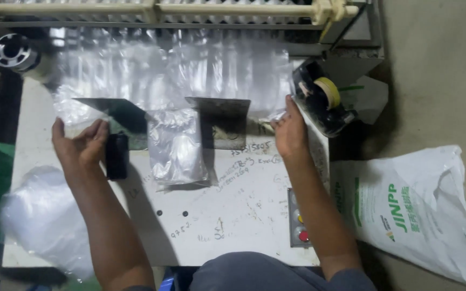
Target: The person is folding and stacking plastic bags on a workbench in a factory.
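Note:
A wide sheet of clear plastic film [179,70] stretches across the far half of a white worktable [233,215]. My left hand [82,145] pinches the film's near left edge beside a small black block [117,156]. My right hand [289,132] grips the film's near right edge. Between my hands two dark metal guide plates [222,121] stand on the table. A clear plastic pouch [176,148] lies between the plates, hanging toward me.
A tape dispenser with a yellowish roll [324,99] sits at the table's right edge. A small panel with a red button [300,221] is at the near right. A white printed sack [416,210] lies on the floor to the right. Loose clear plastic [44,215] is bunched at the left.

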